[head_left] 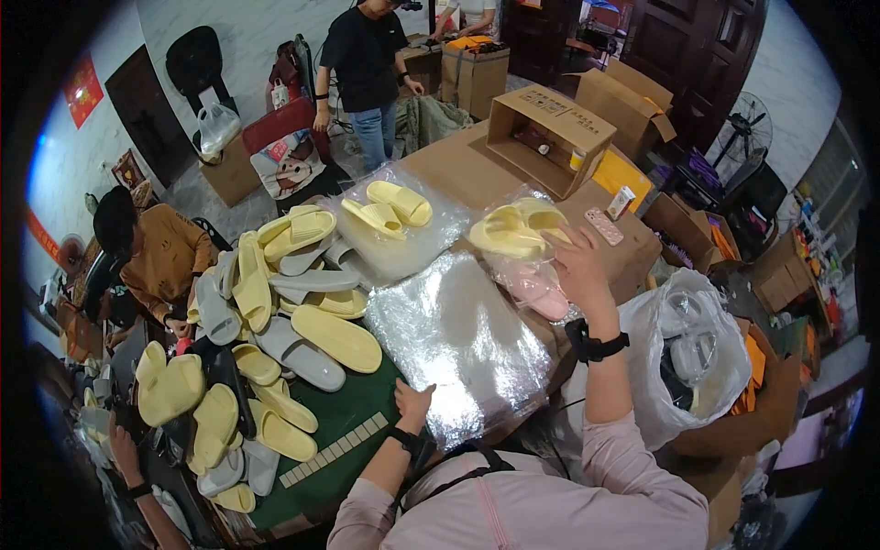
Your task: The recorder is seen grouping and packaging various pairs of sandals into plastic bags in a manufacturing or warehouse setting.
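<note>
My right hand [579, 266] reaches forward with its fingers spread over a pair of yellow slippers [513, 231] in a clear plastic bag, touching the bag's right side. A bagged pink slipper [541, 291] lies just below that pair. My left hand [414, 405] rests at the near left edge of a stack of clear, shiny plastic bags [458, 344], thumb and fingers apart, nothing visible in it. Farther off, another yellow pair [390, 209] lies on clear plastic. Loose yellow and grey slippers [298, 353] are heaped left of the stack.
Under the heap lies a green mat [353, 408] with a pale ruled strip. An open cardboard box [550, 133], a pink phone [603, 225] and a small white box [621, 202] stand far right. A white plastic sack [646, 367] is beside my right arm. Another person's hand [124, 449] is at left.
</note>
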Tool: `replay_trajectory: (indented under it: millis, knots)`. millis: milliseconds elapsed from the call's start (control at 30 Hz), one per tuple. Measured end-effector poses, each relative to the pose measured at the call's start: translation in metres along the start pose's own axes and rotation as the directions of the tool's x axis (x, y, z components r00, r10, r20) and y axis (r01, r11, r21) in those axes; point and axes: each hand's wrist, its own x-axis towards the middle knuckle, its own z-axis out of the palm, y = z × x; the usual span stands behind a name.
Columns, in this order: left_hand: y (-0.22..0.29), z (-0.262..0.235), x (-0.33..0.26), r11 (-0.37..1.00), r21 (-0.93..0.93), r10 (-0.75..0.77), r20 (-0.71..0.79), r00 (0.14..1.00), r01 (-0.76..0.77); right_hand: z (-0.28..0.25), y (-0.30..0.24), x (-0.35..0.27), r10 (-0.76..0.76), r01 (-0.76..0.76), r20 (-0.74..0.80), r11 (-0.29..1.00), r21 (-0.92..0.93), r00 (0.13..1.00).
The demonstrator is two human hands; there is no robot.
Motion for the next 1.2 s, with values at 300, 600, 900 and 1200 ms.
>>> replay_trajectory:
  millis: [300,600,900,1200]
  knots:
    - [-0.016,0.035,0.009,0.93,-0.366,-0.067,-0.053,0.996,0.043,0.137,0.001,-0.128,0.4,-0.502,0.457,0.856,0.124,0.795]
    - [-0.014,0.003,0.029,0.742,-0.599,0.036,0.482,0.875,0.3,0.188,-0.042,-0.204,0.765,-0.859,0.594,0.458,-0.23,0.249]
    - [-0.056,-0.047,0.027,0.724,-0.678,0.208,0.393,0.896,0.129,0.195,-0.124,-0.223,0.521,-0.42,0.457,0.853,-0.31,0.721]
    - [-0.074,-0.138,0.009,0.953,0.156,0.291,-0.7,0.652,-0.259,0.21,-0.201,-0.234,-0.058,-0.023,0.745,0.995,0.098,0.664]
